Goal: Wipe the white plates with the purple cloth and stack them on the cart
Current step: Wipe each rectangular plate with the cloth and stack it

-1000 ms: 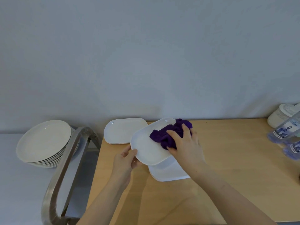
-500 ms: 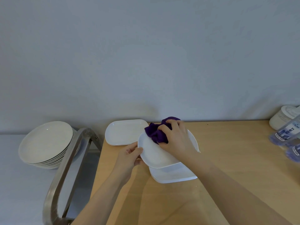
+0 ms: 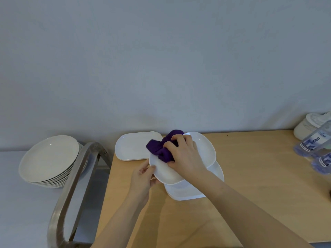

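Over the worktop point(image 3: 250, 176) the left hand point(image 3: 143, 178) pinches the white plate point(image 3: 202, 149) at its left rim, cart point(image 3: 71, 176) further left; right hand point(image 3: 184, 156), fingers point(image 3: 172, 144) curled, grips the purple cloth point(image 3: 161, 149) on it.

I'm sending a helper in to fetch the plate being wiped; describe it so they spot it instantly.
On the wooden table, near its left end, plates lie against the wall. The plate being wiped is held tilted above another plate by the left hand. Only it has the purple cloth pressed on it by the right hand.
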A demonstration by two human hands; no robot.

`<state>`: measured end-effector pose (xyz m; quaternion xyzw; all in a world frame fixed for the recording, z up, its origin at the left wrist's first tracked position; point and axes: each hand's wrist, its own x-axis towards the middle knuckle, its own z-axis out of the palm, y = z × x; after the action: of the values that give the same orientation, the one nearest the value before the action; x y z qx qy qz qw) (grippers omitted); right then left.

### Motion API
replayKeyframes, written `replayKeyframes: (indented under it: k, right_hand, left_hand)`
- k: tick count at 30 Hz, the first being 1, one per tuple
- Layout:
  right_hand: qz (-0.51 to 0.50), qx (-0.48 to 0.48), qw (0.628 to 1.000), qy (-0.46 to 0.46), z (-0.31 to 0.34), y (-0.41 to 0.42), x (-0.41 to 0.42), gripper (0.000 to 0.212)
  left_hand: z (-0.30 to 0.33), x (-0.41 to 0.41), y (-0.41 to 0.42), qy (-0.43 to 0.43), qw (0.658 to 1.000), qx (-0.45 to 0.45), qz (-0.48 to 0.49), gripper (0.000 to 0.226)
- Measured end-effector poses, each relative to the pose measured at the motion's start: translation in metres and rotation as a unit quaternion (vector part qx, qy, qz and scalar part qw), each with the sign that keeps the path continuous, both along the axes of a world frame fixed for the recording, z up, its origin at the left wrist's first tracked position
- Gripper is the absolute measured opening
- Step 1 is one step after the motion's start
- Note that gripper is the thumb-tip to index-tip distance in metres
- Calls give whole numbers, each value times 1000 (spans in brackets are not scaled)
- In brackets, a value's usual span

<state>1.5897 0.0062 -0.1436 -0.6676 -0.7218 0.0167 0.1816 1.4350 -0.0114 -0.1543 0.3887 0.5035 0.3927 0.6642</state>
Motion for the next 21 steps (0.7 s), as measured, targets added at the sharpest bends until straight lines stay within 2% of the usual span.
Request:
replayKeyframes:
  k: [3, 7, 10, 13, 16, 21]
  right_hand:
    - [-24, -7, 1000, -9, 6, 1, 21, 35]
    - [-5, -31, 999, 12, -3, -13, 58, 32]
    - [-9, -41, 999, 13, -16, -31, 69, 40]
    - [-31, -11, 998, 45, -24, -46, 60, 41]
    - [-29, 29, 998, 52, -31, -54, 40, 32]
    - [-11, 27, 996, 89, -36, -56, 5, 32]
  left_hand:
    - [-1, -5, 0, -1, 1000, -10, 21, 31]
    - [-2, -16, 4, 3, 999, -3, 44, 31]
    - [0, -14, 5, 13, 999, 2, 37, 30]
    - [-2, -3, -1, 13, 1000, 3, 23, 31]
    - [-2, 10, -8, -3, 1000, 3, 1, 32]
    - [-5, 21, -14, -12, 1000, -2, 4, 31]
